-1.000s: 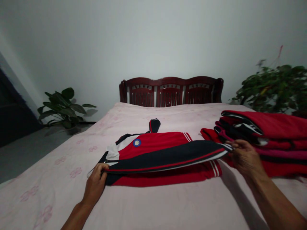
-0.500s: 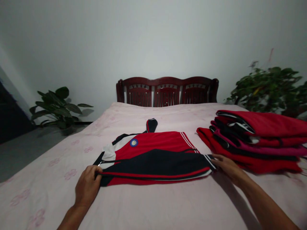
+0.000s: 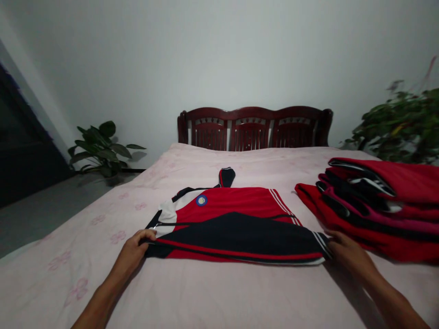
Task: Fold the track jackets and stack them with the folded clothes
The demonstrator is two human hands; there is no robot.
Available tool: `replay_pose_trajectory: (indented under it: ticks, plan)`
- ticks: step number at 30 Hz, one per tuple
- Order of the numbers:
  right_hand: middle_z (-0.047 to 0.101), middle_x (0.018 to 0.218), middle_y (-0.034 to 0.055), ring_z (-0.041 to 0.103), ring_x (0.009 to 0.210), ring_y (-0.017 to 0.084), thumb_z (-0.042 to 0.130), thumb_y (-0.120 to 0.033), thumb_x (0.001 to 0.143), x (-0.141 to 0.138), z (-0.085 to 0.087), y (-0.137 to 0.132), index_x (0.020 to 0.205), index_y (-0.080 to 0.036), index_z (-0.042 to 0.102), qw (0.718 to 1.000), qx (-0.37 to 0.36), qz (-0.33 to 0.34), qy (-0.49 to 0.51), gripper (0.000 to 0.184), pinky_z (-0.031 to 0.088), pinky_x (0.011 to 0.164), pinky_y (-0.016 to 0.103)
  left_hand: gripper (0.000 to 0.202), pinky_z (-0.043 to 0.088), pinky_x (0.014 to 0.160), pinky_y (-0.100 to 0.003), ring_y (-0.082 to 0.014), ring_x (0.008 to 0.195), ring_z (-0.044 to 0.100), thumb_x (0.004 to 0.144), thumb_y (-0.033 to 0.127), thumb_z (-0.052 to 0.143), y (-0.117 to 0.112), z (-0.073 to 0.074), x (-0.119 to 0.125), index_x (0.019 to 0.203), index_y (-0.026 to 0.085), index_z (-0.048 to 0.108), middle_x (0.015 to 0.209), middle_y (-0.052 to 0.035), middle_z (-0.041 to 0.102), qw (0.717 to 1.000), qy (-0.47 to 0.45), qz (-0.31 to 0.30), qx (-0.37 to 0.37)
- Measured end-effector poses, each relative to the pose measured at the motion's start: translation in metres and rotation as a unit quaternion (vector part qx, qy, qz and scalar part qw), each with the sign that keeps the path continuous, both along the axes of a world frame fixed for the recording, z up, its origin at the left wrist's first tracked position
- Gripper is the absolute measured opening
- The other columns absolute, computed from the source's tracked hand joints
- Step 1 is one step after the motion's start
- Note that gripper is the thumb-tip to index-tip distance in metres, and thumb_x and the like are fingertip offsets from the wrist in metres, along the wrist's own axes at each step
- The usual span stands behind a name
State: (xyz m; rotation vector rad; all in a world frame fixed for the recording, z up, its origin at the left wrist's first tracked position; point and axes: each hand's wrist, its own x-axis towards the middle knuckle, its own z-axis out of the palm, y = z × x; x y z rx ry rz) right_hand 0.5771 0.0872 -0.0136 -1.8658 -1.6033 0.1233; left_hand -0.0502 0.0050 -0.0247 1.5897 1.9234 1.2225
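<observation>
A red, navy and white jacket [image 3: 233,219] lies partly folded on the pink bed sheet [image 3: 206,297], a round blue badge on its chest. My left hand [image 3: 134,251] grips its near left corner, fingers curled on the fabric. At the near right corner my right hand [image 3: 346,254] pinches the striped cuff of the navy sleeve, which lies flat across the front of the jacket.
A stack of folded red and dark garments [image 3: 377,205] sits to the right on the bed. A dark wooden headboard [image 3: 254,130] stands at the far end. Potted plants stand at the left [image 3: 103,151] and right [image 3: 401,123]. The floor lies to the left.
The navy sleeve, held up and stretched a second ago, has been lowered and laid flat on the jacket. Both hands came down toward me with it.
</observation>
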Motion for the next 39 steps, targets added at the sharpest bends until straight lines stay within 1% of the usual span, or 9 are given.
replay_pose_trajectory:
  ticks: [3, 6, 9, 11, 16, 19, 22, 27, 39]
  plan:
    - [0.066, 0.121, 0.0194, 0.062, 0.111, 0.035, 0.040, -0.036, 0.087, -0.034, 0.025, 0.000, 0.123, -0.015, 0.063, 0.991, 0.053, 0.013, -0.121, 0.048, 0.049, 0.093, 0.048, 0.020, 0.045, 0.100, -0.037, -0.0229, 0.110, 0.061, 0.069, 0.015, 0.042, -0.002, 0.019, 0.035, 0.074, 0.023, 0.060, 0.111, -0.0057, 0.068, 0.995, 0.032, 0.022, 0.093]
    - [0.064, 0.127, 0.0146, 0.058, 0.118, 0.031, 0.033, -0.040, 0.095, -0.096, 0.041, 0.000, 0.130, -0.016, 0.058, 0.969, 0.110, 0.103, -0.195, 0.049, 0.045, 0.101, 0.048, 0.029, 0.044, 0.105, -0.038, -0.0206, 0.117, 0.059, 0.086, 0.018, 0.038, 0.004, 0.031, 0.089, 0.092, 0.023, 0.066, 0.119, -0.0053, 0.068, 0.988, 0.092, -0.049, 0.113]
    - [0.058, 0.139, 0.0116, 0.051, 0.129, 0.029, 0.035, -0.040, 0.097, -0.147, 0.030, -0.001, 0.136, -0.020, 0.055, 0.940, 0.095, 0.188, -0.267, 0.049, 0.039, 0.108, 0.048, 0.038, 0.032, 0.116, -0.046, -0.0228, 0.135, 0.047, 0.096, 0.027, 0.040, 0.016, 0.026, 0.135, 0.128, 0.024, 0.060, 0.141, -0.0059, 0.058, 0.966, 0.221, -0.121, 0.064]
    - [0.054, 0.145, 0.0096, 0.047, 0.134, 0.029, 0.036, -0.042, 0.096, -0.157, 0.011, 0.000, 0.139, -0.022, 0.054, 0.925, 0.056, 0.209, -0.311, 0.051, 0.037, 0.110, 0.051, 0.046, 0.027, 0.118, -0.052, -0.0272, 0.142, 0.038, 0.095, 0.030, 0.046, 0.021, 0.016, 0.152, 0.141, 0.026, 0.050, 0.151, -0.0072, 0.048, 0.942, 0.307, -0.137, 0.019]
    - [0.052, 0.146, 0.0100, 0.045, 0.137, 0.030, 0.035, -0.044, 0.096, -0.114, -0.024, 0.005, 0.139, -0.022, 0.055, 0.910, 0.008, 0.183, -0.371, 0.053, 0.029, 0.114, 0.054, 0.056, 0.026, 0.117, -0.055, -0.0301, 0.145, 0.032, 0.095, 0.033, 0.049, 0.020, -0.006, 0.148, 0.150, 0.031, 0.038, 0.157, -0.0089, 0.037, 0.907, 0.406, -0.098, -0.055]
    - [0.049, 0.149, 0.0102, 0.041, 0.139, 0.031, 0.034, -0.044, 0.094, -0.084, -0.022, 0.010, 0.141, -0.021, 0.053, 0.922, -0.011, 0.109, -0.372, 0.055, 0.023, 0.115, 0.058, 0.055, 0.025, 0.117, -0.053, -0.0291, 0.145, 0.033, 0.096, 0.038, 0.047, 0.018, -0.007, 0.133, 0.150, 0.030, 0.038, 0.157, -0.0101, 0.037, 0.898, 0.428, -0.071, -0.075]
    - [0.049, 0.148, 0.0107, 0.043, 0.137, 0.031, 0.030, -0.045, 0.094, -0.068, -0.017, 0.013, 0.145, -0.019, 0.047, 0.945, -0.073, 0.037, -0.317, 0.060, 0.033, 0.110, 0.057, 0.054, 0.024, 0.117, -0.053, -0.0291, 0.145, 0.033, 0.096, 0.040, 0.046, 0.019, -0.007, 0.120, 0.149, 0.029, 0.040, 0.156, -0.0124, 0.038, 0.892, 0.441, -0.038, -0.093]
    - [0.060, 0.138, 0.0096, 0.056, 0.126, 0.025, 0.024, -0.044, 0.097, -0.063, -0.018, 0.010, 0.142, -0.019, 0.050, 0.970, -0.055, 0.035, -0.233, 0.058, 0.043, 0.105, 0.043, 0.054, 0.024, 0.116, -0.052, -0.0287, 0.145, 0.033, 0.096, 0.042, 0.045, 0.022, -0.010, 0.114, 0.148, 0.028, 0.042, 0.156, -0.0131, 0.038, 0.888, 0.449, -0.029, -0.095]
    - [0.065, 0.130, 0.0106, 0.061, 0.118, 0.029, 0.030, -0.045, 0.096, -0.059, -0.019, 0.010, 0.131, -0.018, 0.059, 0.981, -0.030, 0.039, -0.190, 0.053, 0.049, 0.097, 0.047, 0.051, 0.033, 0.111, -0.048, -0.0308, 0.138, 0.044, 0.094, 0.039, 0.050, 0.020, -0.013, 0.114, 0.143, 0.025, 0.050, 0.149, -0.0137, 0.049, 0.892, 0.450, -0.027, -0.035]
